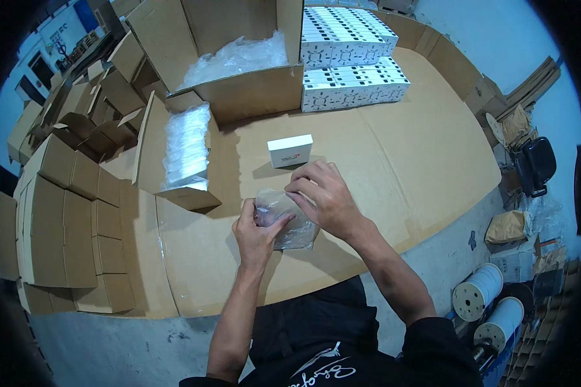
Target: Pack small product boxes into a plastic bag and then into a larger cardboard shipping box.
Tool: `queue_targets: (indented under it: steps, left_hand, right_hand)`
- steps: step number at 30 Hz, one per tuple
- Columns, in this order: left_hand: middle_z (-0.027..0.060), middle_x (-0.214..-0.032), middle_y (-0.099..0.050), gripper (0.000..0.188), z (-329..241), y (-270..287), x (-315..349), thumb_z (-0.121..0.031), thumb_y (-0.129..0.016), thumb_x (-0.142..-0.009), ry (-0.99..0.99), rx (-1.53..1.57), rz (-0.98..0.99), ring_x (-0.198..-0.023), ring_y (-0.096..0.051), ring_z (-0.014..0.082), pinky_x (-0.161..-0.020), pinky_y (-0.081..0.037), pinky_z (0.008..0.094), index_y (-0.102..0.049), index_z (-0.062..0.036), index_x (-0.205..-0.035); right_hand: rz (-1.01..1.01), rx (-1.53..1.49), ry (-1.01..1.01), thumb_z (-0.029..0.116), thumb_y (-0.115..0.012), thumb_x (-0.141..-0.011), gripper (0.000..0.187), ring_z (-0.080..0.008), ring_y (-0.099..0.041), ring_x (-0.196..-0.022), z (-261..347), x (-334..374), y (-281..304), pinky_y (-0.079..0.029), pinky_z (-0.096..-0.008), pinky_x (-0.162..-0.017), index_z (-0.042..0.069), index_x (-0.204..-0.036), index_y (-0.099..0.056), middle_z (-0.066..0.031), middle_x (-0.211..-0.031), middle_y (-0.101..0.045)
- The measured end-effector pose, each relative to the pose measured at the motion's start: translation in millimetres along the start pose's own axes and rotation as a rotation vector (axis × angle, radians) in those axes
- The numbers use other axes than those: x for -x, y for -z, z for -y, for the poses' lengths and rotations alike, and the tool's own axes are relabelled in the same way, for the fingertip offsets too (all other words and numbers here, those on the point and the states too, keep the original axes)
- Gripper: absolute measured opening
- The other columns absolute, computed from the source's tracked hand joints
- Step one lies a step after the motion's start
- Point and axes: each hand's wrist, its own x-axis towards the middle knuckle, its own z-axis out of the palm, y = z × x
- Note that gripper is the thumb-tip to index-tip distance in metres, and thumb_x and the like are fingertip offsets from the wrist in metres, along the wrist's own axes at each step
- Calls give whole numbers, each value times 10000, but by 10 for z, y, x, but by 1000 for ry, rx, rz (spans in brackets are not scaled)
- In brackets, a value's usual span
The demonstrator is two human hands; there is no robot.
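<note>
One cardboard-covered table (426, 168): its near edge lies close to the person, so a dropped clear bag (295, 240) could slide off, being probably very light.
Large open carton (258, 93): loose film is heaped inside; a hard bump might spill some over the front wall.
Printed white boxes (355, 93): stacked in blocks beside that carton; a jolt to the table could skew their rows.
Small open carton (190, 198): packed with clear plastic packets (187, 145); catching one with the left arm could drag others out, since thin film tends to cling.
Right hand (326, 197): thumb and fingers pinched together on the bag's upper edge; too sharp a tug might tear the film, and a forward push of the knuckles could tip the plain white box (290, 153) just beyond.
Left hand (257, 235): clamped on the bag's left side, thumb across its near face; a slack grip could let the slick film slip.
Bag body: between both hands, roughly square, see-through, shiny and creased; any contents cannot be made out.
Bag's upper edge: crumpled and partly hidden by fingers.
</note>
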Motion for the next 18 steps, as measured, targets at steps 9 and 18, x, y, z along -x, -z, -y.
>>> queue_targets:
  steps: [9,18]
  left_hand:
    - [113,-862,-725,425,72,12,-38,-131,-938,-724,-22,-100,-64,-782,-712,177,-686,-573,335,-608,-12,-964]
    - [100,-1019,-693,653,27,5,-31,-131,-979,-629,48,64,-23,-930,-700,207,-830,-600,354,-576,-11,-1128]
  right_hand:
    - [263,-141,82,69,-765,-821,148,-315,-677,-878,7,-241,194,-529,-419,-807,23,-926,-670,-134,-913,-676]
    - [827,-224,-124,116,-650,-916,382,-411,-692,-1024,-18,-598,196,-529,-487,-955,50,-1292,-656,-206,-1162,-720]
